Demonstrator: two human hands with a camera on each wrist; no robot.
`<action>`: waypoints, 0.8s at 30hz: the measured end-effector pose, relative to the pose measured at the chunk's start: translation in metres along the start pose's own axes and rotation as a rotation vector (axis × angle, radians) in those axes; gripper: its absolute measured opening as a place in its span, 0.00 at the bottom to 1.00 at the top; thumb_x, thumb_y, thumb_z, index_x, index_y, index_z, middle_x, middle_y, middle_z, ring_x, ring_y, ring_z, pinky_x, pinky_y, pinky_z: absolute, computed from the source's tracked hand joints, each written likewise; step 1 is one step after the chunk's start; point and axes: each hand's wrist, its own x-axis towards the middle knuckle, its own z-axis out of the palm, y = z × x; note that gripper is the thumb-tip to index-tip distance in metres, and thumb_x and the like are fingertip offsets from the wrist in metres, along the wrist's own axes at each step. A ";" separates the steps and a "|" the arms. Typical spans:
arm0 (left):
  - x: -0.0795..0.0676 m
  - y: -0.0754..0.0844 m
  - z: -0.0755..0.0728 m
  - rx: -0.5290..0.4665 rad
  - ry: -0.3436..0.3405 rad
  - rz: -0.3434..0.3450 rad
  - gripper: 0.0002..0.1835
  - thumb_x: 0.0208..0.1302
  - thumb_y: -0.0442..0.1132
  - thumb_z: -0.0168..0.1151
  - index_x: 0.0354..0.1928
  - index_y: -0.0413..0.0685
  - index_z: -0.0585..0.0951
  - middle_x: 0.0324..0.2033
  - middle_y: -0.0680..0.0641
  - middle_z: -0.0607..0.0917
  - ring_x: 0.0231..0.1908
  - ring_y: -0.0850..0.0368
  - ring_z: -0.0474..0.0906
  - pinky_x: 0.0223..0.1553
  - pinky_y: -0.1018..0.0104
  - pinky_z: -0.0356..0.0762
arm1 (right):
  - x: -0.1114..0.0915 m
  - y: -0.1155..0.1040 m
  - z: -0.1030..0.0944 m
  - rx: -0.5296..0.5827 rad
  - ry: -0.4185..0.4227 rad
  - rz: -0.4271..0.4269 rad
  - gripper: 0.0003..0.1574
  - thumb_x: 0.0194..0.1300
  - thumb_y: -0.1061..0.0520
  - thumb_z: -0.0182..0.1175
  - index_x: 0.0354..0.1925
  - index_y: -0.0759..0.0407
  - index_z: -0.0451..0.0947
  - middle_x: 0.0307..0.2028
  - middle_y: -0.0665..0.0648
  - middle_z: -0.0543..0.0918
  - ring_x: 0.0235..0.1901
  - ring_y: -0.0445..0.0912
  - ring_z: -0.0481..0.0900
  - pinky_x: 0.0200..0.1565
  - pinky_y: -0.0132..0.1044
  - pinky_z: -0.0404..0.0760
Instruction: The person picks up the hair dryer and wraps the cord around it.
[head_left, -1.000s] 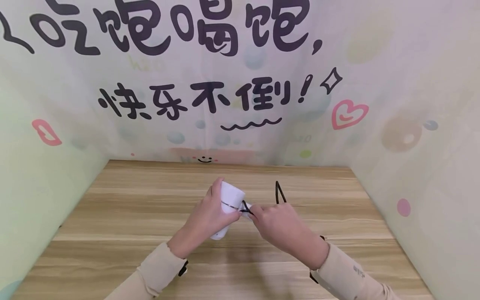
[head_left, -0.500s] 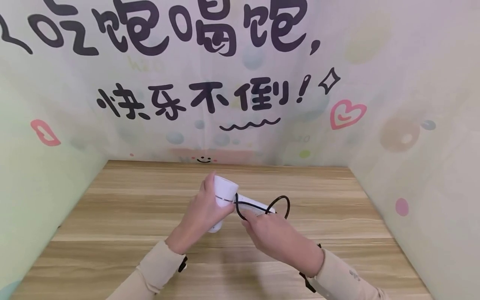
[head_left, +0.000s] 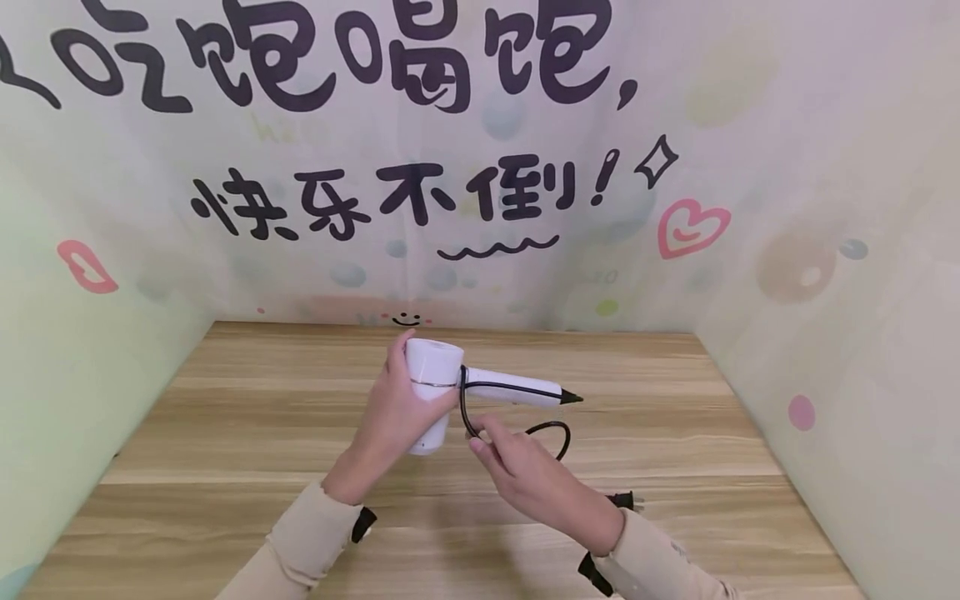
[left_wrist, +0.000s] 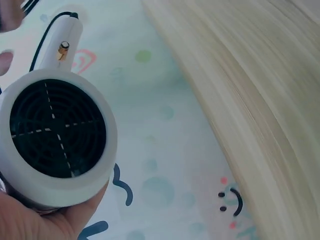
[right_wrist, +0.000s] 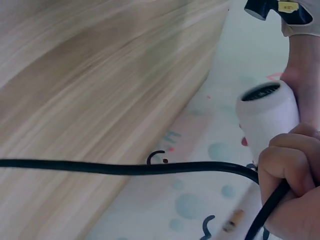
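My left hand (head_left: 393,417) grips the barrel of a white hair dryer (head_left: 437,360), held above the table with its handle (head_left: 517,387) pointing right. The left wrist view shows the dark round grille (left_wrist: 57,127) and a gold-coloured switch (left_wrist: 63,49) on the handle. A black cord (right_wrist: 125,169) runs along the handle from its end and crosses near the barrel. Below the handle my right hand (head_left: 536,475) pinches this cord between thumb and curled fingers. Part of the cord is hidden behind that hand. The plug (head_left: 622,501) shows beside my right wrist.
A wood-grain table (head_left: 300,358) lies under both hands. Pale printed walls (head_left: 480,283) enclose it at the back and both sides. Black wrist straps (head_left: 364,525) sit at the cuffs.
The hair dryer has shifted left and slightly away, and its barrel stands more upright. My right hand has moved down from the handle, drawing the cord with it; the handle now shows fully.
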 end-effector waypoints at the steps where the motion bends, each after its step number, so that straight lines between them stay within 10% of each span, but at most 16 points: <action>1: 0.000 0.000 -0.001 -0.016 -0.004 -0.002 0.53 0.43 0.50 0.72 0.69 0.53 0.52 0.43 0.40 0.75 0.38 0.46 0.76 0.35 0.58 0.77 | 0.000 0.001 0.001 0.025 -0.009 0.007 0.14 0.74 0.50 0.40 0.48 0.55 0.67 0.18 0.43 0.60 0.17 0.35 0.59 0.22 0.28 0.64; 11: 0.001 0.001 -0.004 -0.283 -0.129 -0.121 0.48 0.45 0.43 0.73 0.66 0.52 0.55 0.46 0.39 0.76 0.40 0.46 0.77 0.34 0.59 0.79 | 0.004 0.023 0.003 0.140 -0.017 -0.085 0.10 0.73 0.52 0.41 0.41 0.52 0.68 0.19 0.42 0.63 0.18 0.32 0.59 0.22 0.25 0.63; 24: -0.004 0.005 -0.002 -0.610 -0.360 -0.332 0.38 0.52 0.40 0.64 0.62 0.44 0.55 0.46 0.35 0.73 0.34 0.49 0.79 0.30 0.53 0.81 | 0.006 0.034 -0.009 0.033 0.025 -0.225 0.09 0.72 0.57 0.46 0.45 0.54 0.72 0.35 0.48 0.79 0.27 0.34 0.69 0.33 0.27 0.73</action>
